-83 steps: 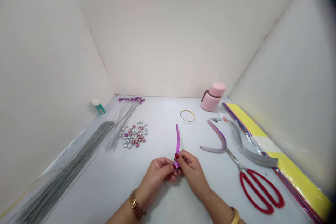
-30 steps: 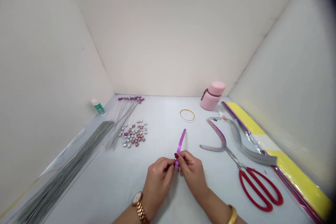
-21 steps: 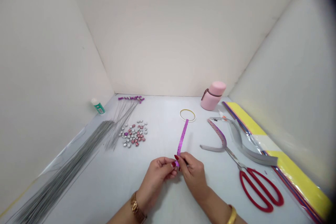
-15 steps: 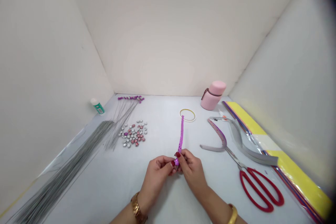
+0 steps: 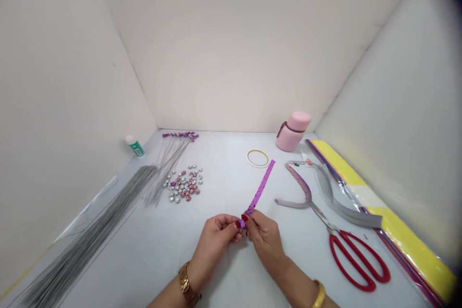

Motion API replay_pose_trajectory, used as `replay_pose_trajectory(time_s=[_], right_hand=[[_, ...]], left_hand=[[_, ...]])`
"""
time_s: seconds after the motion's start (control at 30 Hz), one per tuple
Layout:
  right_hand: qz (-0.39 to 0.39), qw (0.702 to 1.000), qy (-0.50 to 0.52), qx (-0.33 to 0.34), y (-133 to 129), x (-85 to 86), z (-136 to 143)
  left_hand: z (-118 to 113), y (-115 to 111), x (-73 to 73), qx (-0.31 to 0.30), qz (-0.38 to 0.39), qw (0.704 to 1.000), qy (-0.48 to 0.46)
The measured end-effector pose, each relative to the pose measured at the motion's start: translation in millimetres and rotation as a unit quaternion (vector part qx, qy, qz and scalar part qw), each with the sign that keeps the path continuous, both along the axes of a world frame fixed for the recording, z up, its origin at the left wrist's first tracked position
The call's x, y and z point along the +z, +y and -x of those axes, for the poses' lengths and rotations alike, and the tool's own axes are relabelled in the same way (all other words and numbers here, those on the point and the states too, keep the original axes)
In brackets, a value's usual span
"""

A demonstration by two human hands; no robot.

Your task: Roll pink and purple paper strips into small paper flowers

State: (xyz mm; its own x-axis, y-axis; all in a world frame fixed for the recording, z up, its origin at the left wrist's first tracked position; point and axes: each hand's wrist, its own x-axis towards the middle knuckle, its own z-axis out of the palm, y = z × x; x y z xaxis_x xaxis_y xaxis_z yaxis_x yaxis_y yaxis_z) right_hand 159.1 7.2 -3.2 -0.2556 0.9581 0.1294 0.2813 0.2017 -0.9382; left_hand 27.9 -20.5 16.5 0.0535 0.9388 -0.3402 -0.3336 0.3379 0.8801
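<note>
A narrow purple paper strip (image 5: 262, 186), shiny and dark-spotted, rises from between my fingers and leans to the right. Its near end is folded into a small knot-like bundle. My left hand (image 5: 221, 235) pinches this folded end between thumb and fingertips. Close against it, my right hand (image 5: 265, 233) grips the strip where it leaves the fold. Both thumbs nearly meet, so the exact shape of the fold is partly hidden. To the left lies a group of small folded stars (image 5: 185, 184) in silver, pink and purple.
Grey wires (image 5: 97, 236) and purple-tipped stems (image 5: 180, 135) lie left, near a glue stick (image 5: 135, 146). A tape roll (image 5: 257, 150) sits ahead. Right are red-handled scissors (image 5: 355, 253), grey strips (image 5: 337, 204), a pink flask (image 5: 289, 137) and yellow sheets (image 5: 407, 231).
The free end of the purple strip has swung right, from overlapping the tape roll to beside it. My fingers have shifted slightly at the fold.
</note>
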Motion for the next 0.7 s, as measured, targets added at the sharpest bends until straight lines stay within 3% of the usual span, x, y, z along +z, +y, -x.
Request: replay_pose_trajectory(time_s=[0.2, 0.43, 0.7], right_hand=[[0.036, 0.999, 0.034, 0.006, 1.8, 2.1, 2.2], [0.118, 0.986, 0.1, 0.062, 3.9, 4.0, 5.0], [0.15, 0.978, 0.13, 0.058, 5.2, 2.1, 5.5]], left_hand=[[0.5, -1.6, 1.9, -0.032, 0.03, 0.997, -0.064], [-1.4, -0.2, 6.7, 0.039, -0.066, 0.996, 0.045], [1.4, -0.6, 2.7, 0.033, -0.091, 0.989, 0.115]])
